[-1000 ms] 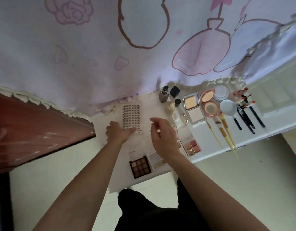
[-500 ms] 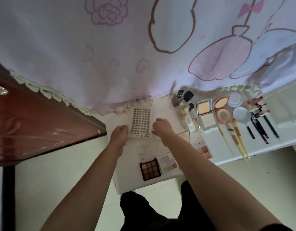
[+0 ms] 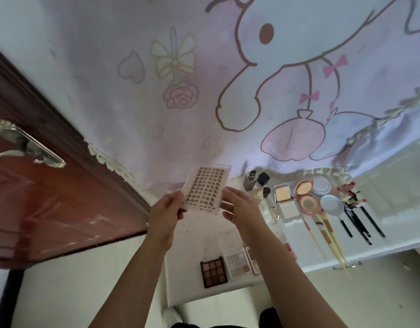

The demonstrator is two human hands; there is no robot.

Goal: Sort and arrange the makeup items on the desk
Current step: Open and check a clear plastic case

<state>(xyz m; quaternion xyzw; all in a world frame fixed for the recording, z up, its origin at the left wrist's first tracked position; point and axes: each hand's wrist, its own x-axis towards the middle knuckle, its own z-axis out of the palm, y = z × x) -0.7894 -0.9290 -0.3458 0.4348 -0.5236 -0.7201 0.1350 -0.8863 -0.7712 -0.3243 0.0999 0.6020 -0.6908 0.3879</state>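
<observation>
At frame centre the tray (image 3: 205, 188) is held above the bench (image 3: 204, 235). The left hand (image 3: 166, 209) pinches its lower-left edge and the right hand (image 3: 242, 207) grips its right edge. The tray's label is too blurred to read. The right forearm hides part of a palette (image 3: 252, 259).

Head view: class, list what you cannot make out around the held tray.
Head view only.
Clear tray: label print too small and blurred.
Third palette: mostly hidden under the right forearm.
Right hand: whether its grip closes on the tray is unclear from this angle.
</observation>
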